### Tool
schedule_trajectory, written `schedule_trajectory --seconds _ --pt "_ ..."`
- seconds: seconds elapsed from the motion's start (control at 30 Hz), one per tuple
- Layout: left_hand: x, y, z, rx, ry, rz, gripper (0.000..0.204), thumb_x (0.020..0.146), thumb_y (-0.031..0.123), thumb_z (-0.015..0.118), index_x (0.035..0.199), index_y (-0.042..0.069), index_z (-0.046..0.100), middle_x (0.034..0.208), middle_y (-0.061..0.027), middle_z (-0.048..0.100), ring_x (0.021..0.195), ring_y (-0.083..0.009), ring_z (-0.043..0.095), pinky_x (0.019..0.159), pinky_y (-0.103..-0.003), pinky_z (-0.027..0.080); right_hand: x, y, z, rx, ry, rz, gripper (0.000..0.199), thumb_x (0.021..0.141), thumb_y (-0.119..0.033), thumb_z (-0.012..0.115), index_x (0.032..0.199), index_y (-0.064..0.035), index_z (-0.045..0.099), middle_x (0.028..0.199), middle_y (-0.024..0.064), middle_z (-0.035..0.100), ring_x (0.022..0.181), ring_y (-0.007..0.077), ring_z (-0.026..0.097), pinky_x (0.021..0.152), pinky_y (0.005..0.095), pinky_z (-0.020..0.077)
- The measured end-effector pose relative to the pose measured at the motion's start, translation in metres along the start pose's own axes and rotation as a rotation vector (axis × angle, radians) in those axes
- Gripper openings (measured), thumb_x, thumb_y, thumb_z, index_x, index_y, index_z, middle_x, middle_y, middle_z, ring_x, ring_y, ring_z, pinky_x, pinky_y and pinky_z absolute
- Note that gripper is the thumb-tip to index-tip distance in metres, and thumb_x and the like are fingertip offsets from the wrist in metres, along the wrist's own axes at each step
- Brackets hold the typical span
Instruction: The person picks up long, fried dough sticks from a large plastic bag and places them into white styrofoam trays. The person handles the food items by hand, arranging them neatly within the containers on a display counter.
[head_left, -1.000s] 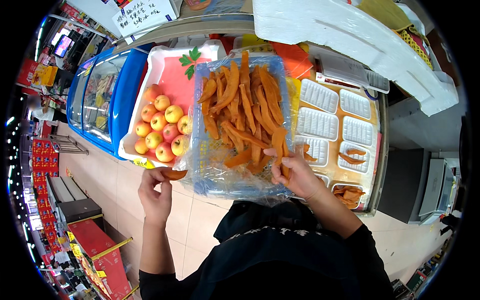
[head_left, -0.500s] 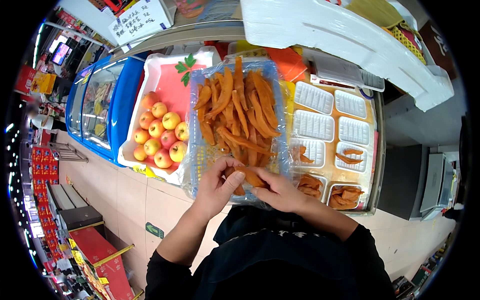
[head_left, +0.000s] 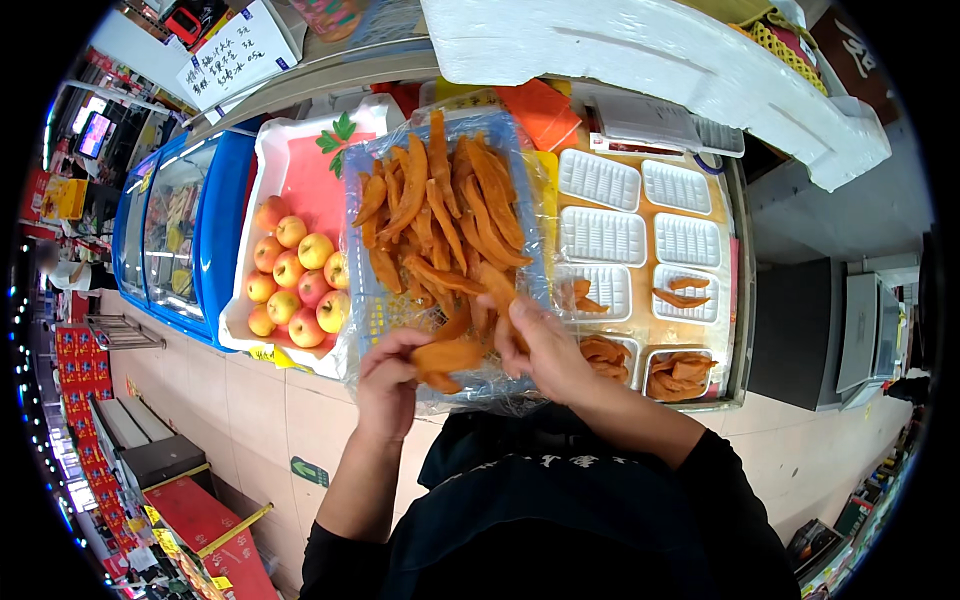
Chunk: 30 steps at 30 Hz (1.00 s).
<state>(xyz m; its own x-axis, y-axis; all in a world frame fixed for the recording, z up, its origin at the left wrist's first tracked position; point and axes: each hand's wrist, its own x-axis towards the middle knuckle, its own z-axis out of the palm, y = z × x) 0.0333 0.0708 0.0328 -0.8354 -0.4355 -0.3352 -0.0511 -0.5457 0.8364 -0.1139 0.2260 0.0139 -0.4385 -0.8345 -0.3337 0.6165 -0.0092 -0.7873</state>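
Observation:
A blue plastic basket [head_left: 357, 208] lined with clear film holds a heap of orange dried sweet potato strips [head_left: 408, 205]. Over its near end, my left hand [head_left: 386, 388] is closed on dried sweet potato strips [head_left: 448, 354], blurred by motion. My right hand [head_left: 548, 352] pinches another long strip [head_left: 497, 288], its fingers curled and partly hidden behind it. To the right, two near white trays are filled with strips [head_left: 680, 376]. A tray beyond them [head_left: 664, 310] holds two pieces, and the one to its left [head_left: 617, 306] has a few.
White trays [head_left: 600, 180] with ribbed bottoms stand farther back on the board. Left of the basket, a white foam box [head_left: 243, 290] holds several apples [head_left: 288, 268]. A large foam slab [head_left: 640, 70] juts over the far right. A blue freezer [head_left: 222, 215] stands left.
My hands have moved apart. The right now pinches a long strip, while the left has shifted left with strips in its fingers. The whole view has shifted slightly.

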Motion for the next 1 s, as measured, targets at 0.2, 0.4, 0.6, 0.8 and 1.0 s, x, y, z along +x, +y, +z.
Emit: schedule_trajectory --seconds 0.2,0.4,0.6,0.8,1.0 --pt "-0.012 0.019 -0.005 0.2 -0.015 0.064 0.027 0.078 0.008 0.049 0.102 -0.001 0.058 0.1 -0.008 0.06 0.095 -0.0156 0.056 0.089 -0.025 0.04 0.01 -0.005 -0.007 -1.083 -0.084 -0.253 0.056 0.084 -0.014 0.064 0.134 -0.0062 0.041 0.132 0.0195 0.039 0.113 0.0295 0.051 0.093 0.0341 0.045" --pt "-0.011 0.006 0.029 0.333 -0.047 0.1 0.03 0.088 0.003 0.06 0.117 0.0 0.055 0.105 -0.0048 0.058 0.094 -0.0124 0.057 0.082 -0.024 0.047 -0.009 -0.011 -0.011 -0.21 -0.178 -0.107 0.042 0.087 -0.003 0.056 0.128 -0.0049 0.047 0.125 0.0123 0.05 0.105 0.0208 0.057 0.084 0.0324 0.0484" --pt "0.005 -0.013 0.061 0.819 -0.095 0.287 0.033 0.08 0.005 0.071 0.111 0.001 0.058 0.1 -0.0093 0.06 0.076 -0.014 0.059 0.066 -0.025 0.049 -0.044 -0.019 -0.033 -0.204 -0.117 -0.077 0.039 0.09 -0.007 0.058 0.127 -0.0049 0.047 0.101 0.0019 0.057 0.081 0.0065 0.055 0.068 0.0198 0.0464" --pt "0.014 -0.023 0.079 0.571 -0.175 0.107 0.034 0.08 0.004 0.07 0.111 0.0 0.057 0.099 -0.0061 0.059 0.078 -0.0121 0.059 0.07 -0.023 0.049 -0.052 -0.018 -0.059 -0.01 -0.009 -0.068 0.028 0.087 -0.006 0.061 0.114 -0.005 0.054 0.092 0.0034 0.061 0.074 0.0099 0.059 0.062 0.0212 0.049" --pt "0.018 -0.022 0.075 0.263 -0.113 -0.088 0.026 0.086 -0.002 0.061 0.111 0.0 0.053 0.098 -0.004 0.057 0.082 -0.0086 0.057 0.071 -0.022 0.05 -0.039 -0.026 -0.139 0.401 0.33 -0.269 0.019 0.082 0.005 0.055 0.1 -0.0032 0.054 0.086 0.0149 0.065 0.072 0.0193 0.065 0.067 0.0304 0.0549"
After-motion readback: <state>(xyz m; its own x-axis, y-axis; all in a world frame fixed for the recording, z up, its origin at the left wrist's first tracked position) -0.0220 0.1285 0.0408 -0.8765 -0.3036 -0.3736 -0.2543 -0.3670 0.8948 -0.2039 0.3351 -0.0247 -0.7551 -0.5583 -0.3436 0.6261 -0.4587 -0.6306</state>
